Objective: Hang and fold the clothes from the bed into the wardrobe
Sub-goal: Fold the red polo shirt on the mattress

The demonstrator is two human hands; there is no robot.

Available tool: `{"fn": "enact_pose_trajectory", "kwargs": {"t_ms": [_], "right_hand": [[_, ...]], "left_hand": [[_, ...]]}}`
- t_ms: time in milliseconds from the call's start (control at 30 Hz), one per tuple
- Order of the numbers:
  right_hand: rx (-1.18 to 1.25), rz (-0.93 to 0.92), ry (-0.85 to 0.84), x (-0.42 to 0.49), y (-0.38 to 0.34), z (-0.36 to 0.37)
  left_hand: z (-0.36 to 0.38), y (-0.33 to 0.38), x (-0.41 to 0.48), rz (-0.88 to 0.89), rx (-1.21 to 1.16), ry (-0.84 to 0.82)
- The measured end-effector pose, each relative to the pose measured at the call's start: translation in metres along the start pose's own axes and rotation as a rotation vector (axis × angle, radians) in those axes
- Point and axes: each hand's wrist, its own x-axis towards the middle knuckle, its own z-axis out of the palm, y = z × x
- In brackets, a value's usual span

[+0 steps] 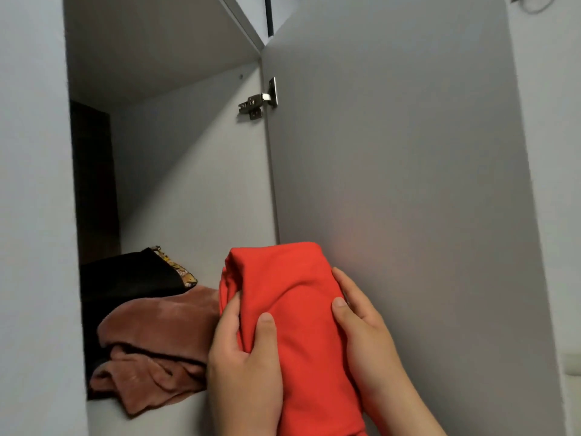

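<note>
My left hand (243, 357) and my right hand (364, 335) both hold the folded red cloth (292, 309) — thumbs on top, fingers curled round its sides; it is up at the wardrobe shelf (103, 413), not yet let go; a pink cloth (157, 341) and a black cloth (125, 278) already lie there, just beside it; I think some work is done — I cannot see the bed, so I cannot tell what is left.

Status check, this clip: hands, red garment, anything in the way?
Left hand and right hand both grip the folded red garment. Held at the shelf front, beside the door. Pink cloth and black garment lie left of it.
</note>
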Motion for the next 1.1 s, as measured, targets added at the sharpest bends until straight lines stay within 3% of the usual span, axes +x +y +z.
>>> {"fn": "enact_pose_trajectory", "kwargs": {"t_ms": [300, 533, 667, 733, 833, 933, 1033, 1100], "right_hand": [[-0.04, -0.099, -0.22, 0.103, 0.031, 0.041], [-0.183, -0.11, -0.394, 0.159, 0.029, 0.108], [-0.249, 0.023, -0.609, 0.188, 0.026, 0.134], [-0.299, 0.067, -0.69, 0.198, 0.038, 0.139], [-0.61, 0.013, -0.761, 0.202, 0.075, 0.14], [-0.794, 0.001, -0.803, 0.197, 0.108, 0.141], [-0.817, -0.026, -0.719, 0.196, 0.103, 0.138], [-0.809, -0.077, -0.619, 0.19, 0.093, 0.133]], "left_hand": [[0.006, -0.009, 0.081, -0.068, 0.023, -0.012], [-0.004, -0.016, 0.14, 0.001, 0.223, 0.278], [0.001, -0.027, 0.18, -0.065, 0.334, 0.462], [0.0, -0.045, 0.187, -0.163, 0.377, 0.449], [-0.005, -0.079, 0.189, -0.344, 0.432, 0.368], [-0.004, -0.077, 0.184, -0.434, 0.749, 0.259], [-0.01, -0.066, 0.186, -0.244, 1.162, 0.151], [-0.016, -0.061, 0.197, -0.035, 1.173, -0.029]]}}
